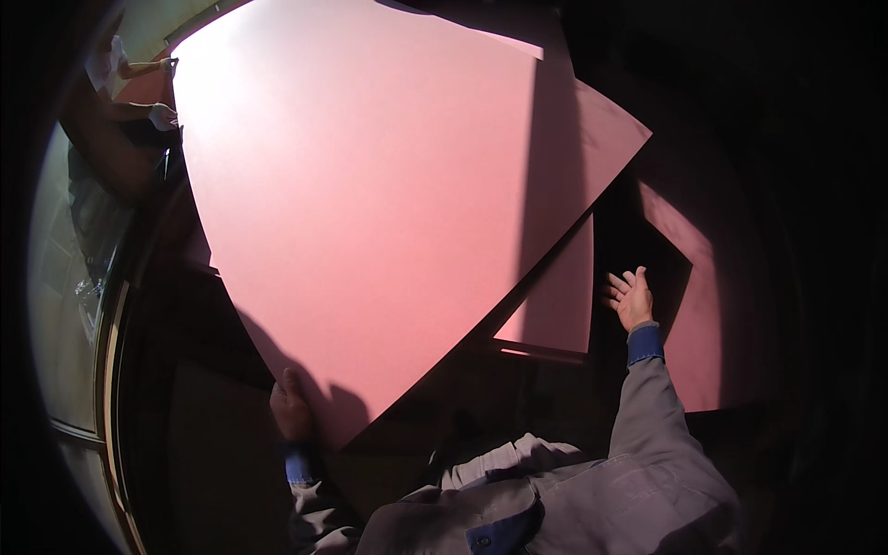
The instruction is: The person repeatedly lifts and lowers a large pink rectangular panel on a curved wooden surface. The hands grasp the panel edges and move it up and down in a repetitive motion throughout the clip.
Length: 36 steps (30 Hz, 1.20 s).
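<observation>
Sheet (370,213), a big pink panel, lies tilted across the middle of the view, and only its near corner is gripped. The person's left hand (291,407) closes on that bottom edge, thumb on top, the fingers hidden under the board, so the depth of the hold cannot be told. The right hand (632,298) is off the sheet altogether, palm open and fingers spread, hovering beside the dark gap at the right edge.

At the far left corner a co-worker's hands (163,115) touch or hold the sheet; which is too small to tell. More pink sheets (555,305) lie beneath, offset, with dark gaps between them.

One-handed at one corner, so wide a panel would probably sag or swing on that hold. If the left hand slips, the near edge could drop onto the stack and scrape or dent the sheets below. With the right hand free, the right side has no support visible, and it could dip or twist. Uneven moves by the two people could flex the board or pull it from the thumb.
</observation>
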Motion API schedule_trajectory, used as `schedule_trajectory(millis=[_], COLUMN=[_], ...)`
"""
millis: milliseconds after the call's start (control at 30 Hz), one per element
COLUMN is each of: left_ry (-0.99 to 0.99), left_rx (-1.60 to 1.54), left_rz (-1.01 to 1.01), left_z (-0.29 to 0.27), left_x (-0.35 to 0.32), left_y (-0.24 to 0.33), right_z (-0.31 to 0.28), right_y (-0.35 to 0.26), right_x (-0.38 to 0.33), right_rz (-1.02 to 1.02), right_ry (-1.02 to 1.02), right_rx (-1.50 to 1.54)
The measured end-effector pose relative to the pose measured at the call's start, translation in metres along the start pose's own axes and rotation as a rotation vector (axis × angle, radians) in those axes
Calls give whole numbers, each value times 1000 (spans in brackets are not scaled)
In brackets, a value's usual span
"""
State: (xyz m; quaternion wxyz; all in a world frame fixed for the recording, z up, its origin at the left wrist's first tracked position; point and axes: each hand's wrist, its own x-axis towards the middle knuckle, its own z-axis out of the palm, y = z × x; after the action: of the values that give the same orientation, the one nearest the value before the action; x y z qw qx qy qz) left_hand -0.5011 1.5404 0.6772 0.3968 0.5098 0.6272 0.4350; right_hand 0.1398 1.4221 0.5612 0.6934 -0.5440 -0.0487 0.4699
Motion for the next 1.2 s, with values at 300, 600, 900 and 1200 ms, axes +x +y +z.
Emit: schedule_trajectory(millis=[300,600,900,1200], left_ry=[-41,-100,-114,-331], left_rx=[10,223,173,195], left_rz=[84,-62,-123,-62], left_z=[11,-4,-92,-208], left_x=[-209,-280,-291,-181], left_y=[-67,-64,-104,-109], right_z=[-57,-145,-180,-107], right_y=[39,64,123,181], right_x=[36,5,-170,-343], right_rz=[-267,-88,-179,-197], right_ry=[-7,-54,83,220], right_rx=[180,160,221,282])
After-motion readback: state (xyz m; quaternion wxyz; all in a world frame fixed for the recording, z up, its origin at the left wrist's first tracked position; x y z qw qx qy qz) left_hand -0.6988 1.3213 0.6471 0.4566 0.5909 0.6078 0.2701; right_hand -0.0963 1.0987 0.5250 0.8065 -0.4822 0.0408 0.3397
